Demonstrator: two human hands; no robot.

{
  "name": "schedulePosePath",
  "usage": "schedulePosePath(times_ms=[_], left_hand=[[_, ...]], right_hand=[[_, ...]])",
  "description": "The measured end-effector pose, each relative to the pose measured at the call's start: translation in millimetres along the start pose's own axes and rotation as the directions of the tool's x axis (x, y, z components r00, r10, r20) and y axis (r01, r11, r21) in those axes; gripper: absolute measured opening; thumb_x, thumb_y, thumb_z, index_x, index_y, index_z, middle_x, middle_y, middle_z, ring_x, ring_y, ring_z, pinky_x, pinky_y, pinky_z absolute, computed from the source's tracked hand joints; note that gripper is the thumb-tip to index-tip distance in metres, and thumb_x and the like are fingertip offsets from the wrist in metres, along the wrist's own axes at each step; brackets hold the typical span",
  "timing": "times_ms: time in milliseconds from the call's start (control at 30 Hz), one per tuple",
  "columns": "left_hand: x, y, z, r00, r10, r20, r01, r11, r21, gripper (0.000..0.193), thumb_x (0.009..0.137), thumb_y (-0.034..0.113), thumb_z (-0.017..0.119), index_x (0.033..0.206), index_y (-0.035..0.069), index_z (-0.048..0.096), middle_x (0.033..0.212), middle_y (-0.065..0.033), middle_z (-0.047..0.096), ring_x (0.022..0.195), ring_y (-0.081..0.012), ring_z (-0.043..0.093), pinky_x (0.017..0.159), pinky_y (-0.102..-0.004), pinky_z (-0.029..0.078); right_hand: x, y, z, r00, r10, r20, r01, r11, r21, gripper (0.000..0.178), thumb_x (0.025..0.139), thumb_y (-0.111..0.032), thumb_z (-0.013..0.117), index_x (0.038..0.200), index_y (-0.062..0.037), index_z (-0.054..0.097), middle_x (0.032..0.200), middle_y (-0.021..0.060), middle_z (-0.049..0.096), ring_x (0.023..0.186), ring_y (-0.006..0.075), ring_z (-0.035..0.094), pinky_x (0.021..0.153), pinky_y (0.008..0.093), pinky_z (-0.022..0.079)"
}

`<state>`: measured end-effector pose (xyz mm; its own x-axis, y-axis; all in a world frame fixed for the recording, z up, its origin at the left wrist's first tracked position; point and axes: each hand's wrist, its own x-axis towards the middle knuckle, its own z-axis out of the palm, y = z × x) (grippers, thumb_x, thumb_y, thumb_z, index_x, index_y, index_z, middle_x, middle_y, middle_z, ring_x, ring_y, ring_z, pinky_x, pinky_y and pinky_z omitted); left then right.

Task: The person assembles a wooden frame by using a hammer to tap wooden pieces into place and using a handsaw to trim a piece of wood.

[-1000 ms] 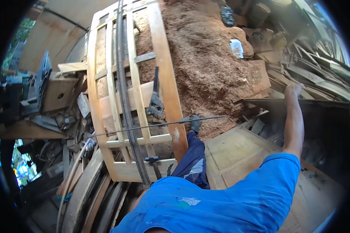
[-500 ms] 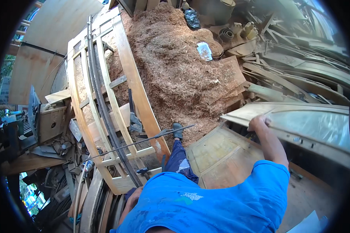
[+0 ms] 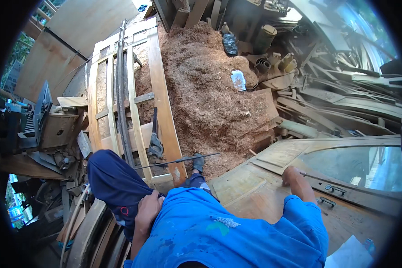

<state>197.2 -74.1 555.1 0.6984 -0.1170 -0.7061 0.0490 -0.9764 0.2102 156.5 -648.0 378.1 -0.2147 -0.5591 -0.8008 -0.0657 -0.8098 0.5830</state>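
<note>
My left hand (image 3: 148, 209) rests on the thigh of my raised left leg, in dark blue trousers (image 3: 116, 183), its fingers lying against the cloth. Off to the right, my right hand (image 3: 292, 175) is closed at the near edge of a wooden door with a glass pane (image 3: 357, 165); its fingertips are hidden. That door lies low over another panelled wooden door (image 3: 236, 183). Two dark metal handles (image 3: 335, 190) show close to my right forearm. Ahead on the left lies a long wooden frame (image 3: 165, 107) with a handsaw (image 3: 155, 145) on it.
Dark metal bars (image 3: 120, 98) run along the frame, and a thin rod (image 3: 187, 158) crosses its near end by my foot. Wood shavings (image 3: 205, 89) are heaped ahead. Scrap boards (image 3: 339, 98) pile up at the right; curved timbers (image 3: 91, 232) lie at the lower left.
The glazed door has come down from a raised tilt onto the lower door, my right hand at its edge. My left leg has lifted over the frame's near end, my left hand on its thigh.
</note>
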Motion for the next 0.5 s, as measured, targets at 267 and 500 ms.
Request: schedulePosePath(times_ms=[267, 500], left_hand=[[11.5, 36.5, -25.4, 0.861, 0.49, -0.139, -0.506, 0.853, -0.126, 0.033, 0.094, 0.031, 0.062, 0.114, 0.005, 0.058, 0.102, -0.0222, 0.064, 0.094, -0.0444, 0.064, 0.083, -0.0531, 0.051], [102.2, 77.4, -36.2, 0.717, 0.686, -0.126, -0.677, 0.728, 0.114, 0.033, 0.092, 0.035, 0.064, 0.107, 0.006, 0.062, 0.099, -0.0191, 0.065, 0.092, -0.038, 0.065, 0.08, -0.048, 0.052]], right_hand=[[7.4, -2.8, -19.1, 0.939, -0.079, -0.333, 0.068, 0.997, -0.043, 0.053, 0.091, -0.042, 0.065, 0.139, -0.0217, 0.058, 0.145, 0.0062, 0.054, 0.131, 0.0316, 0.053, 0.105, 0.0658, 0.038], [3.9, 57.1, 5.8, 0.814, 0.07, -0.577, 0.141, 0.94, 0.312, 0.039, 0.091, -0.032, 0.059, 0.124, -0.0154, 0.069, 0.131, 0.009, 0.065, 0.123, 0.0275, 0.061, 0.101, 0.049, 0.048]])
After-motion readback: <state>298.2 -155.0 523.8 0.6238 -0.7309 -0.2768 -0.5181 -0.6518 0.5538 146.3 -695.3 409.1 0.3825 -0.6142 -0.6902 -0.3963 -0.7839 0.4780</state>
